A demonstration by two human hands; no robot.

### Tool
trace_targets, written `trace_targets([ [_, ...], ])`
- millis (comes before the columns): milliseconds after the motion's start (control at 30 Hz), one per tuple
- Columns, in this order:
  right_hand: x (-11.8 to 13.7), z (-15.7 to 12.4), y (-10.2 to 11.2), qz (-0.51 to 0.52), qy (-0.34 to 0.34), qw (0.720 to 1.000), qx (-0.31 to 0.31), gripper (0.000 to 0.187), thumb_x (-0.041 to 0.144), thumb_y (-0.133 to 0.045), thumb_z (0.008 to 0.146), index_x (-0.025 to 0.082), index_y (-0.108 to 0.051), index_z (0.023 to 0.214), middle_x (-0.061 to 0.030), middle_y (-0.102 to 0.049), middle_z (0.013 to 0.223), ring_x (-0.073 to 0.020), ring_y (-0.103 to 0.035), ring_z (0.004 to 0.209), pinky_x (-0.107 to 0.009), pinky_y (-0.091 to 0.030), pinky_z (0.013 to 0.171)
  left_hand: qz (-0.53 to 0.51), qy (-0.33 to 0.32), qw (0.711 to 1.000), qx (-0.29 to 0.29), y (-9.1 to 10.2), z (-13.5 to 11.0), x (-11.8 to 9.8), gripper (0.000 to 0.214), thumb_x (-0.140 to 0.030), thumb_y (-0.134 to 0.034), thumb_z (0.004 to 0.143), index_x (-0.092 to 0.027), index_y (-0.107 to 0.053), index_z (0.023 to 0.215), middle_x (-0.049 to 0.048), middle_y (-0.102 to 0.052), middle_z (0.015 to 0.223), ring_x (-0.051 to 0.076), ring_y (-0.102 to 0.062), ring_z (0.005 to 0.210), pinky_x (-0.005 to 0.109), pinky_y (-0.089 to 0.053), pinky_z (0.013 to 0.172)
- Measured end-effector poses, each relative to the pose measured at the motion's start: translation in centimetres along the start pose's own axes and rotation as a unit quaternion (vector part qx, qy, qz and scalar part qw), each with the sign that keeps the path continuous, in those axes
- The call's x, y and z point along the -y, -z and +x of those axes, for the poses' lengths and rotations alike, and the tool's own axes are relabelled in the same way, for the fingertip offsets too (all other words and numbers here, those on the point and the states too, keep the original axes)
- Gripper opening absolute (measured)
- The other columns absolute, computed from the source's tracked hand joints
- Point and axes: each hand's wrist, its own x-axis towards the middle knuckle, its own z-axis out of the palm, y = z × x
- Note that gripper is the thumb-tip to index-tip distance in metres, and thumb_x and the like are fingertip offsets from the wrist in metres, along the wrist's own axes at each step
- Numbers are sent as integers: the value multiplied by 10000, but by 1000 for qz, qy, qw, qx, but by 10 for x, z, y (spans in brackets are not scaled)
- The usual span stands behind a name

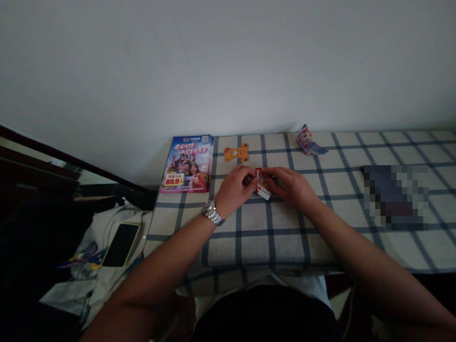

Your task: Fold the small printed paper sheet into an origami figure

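Between my two hands is a small folded piece of printed paper, red along its top edge and white at its lower corner. My left hand, with a metal watch on the wrist, pinches the paper's left edge. The fingers of my right hand are closed on its right side and cover part of the print. Just beyond my left hand a brown bear-shaped cutout lies flat on the checked cloth.
A stack of glossy flyers lies at the table's left end. Crumpled printed paper sits near the wall. A blurred-out dark object is on the right. Below the left edge, a phone rests on a pale bag.
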Motion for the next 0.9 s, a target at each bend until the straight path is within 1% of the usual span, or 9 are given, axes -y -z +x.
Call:
trace_targets([
  [133, -2, 0, -2, 8, 17, 1000, 0, 296, 217, -575, 1008, 259, -676, 1283, -99, -716, 1245, -256, -718, 1088, -404, -597, 951, 2, -3, 1000, 1, 0, 1, 0, 14, -178, -639, 955, -178, -631, 967, 33, -636, 973, 157, -620, 840, 292, -517, 774],
  [267, -6, 0, -3, -6, 38, 999, -3, 275, 227, -586, 1003, 233, -697, 1254, -134, -659, 1282, -277, -691, 1148, -429, -594, 972, 8, -6, 1000, 3, 0, 0, 0, 21, -194, -626, 969, -180, -632, 955, 37, -634, 961, 163, -612, 837, 298, -512, 769],
  [367, -5, 0, -2, -3, 43, 999, 9, 270, 219, -571, 1013, 220, -694, 1253, -138, -659, 1269, -271, -693, 1134, -431, -595, 974, 1, -8, 1000, 4, 1, 0, 0, 17, -194, -624, 971, -181, -630, 962, 36, -637, 977, 156, -614, 832, 290, -514, 765],
  [533, -3, 1, 0, 2, 46, 999, 13, 278, 241, -586, 1016, 234, -660, 1283, -120, -688, 1259, -267, -697, 1120, -438, -592, 974, 1, -10, 1000, 3, 0, -1, 1, 17, -194, -625, 972, -180, -631, 964, 36, -639, 981, 159, -621, 853, 291, -519, 788],
  [700, -4, 1, -2, 3, 52, 999, 12, 231, 224, -584, 1011, 217, -661, 1229, -123, -697, 1234, -268, -696, 1101, -440, -591, 959, 5, -9, 1000, 3, 0, -1, 1, 17, -195, -625, 972, -182, -628, 983, 41, -647, 993, 172, -635, 900, 301, -526, 815],
  [900, -2, 1, 0, -4, 39, 999, 11, 237, 222, -561, 1011, 253, -670, 1218, -110, -687, 1232, -263, -697, 1090, -435, -599, 949, 6, -9, 1000, 5, 1, 0, -1, 19, -197, -620, 972, -184, -624, 959, 42, -639, 981, 165, -624, 851, 299, -524, 786],
])
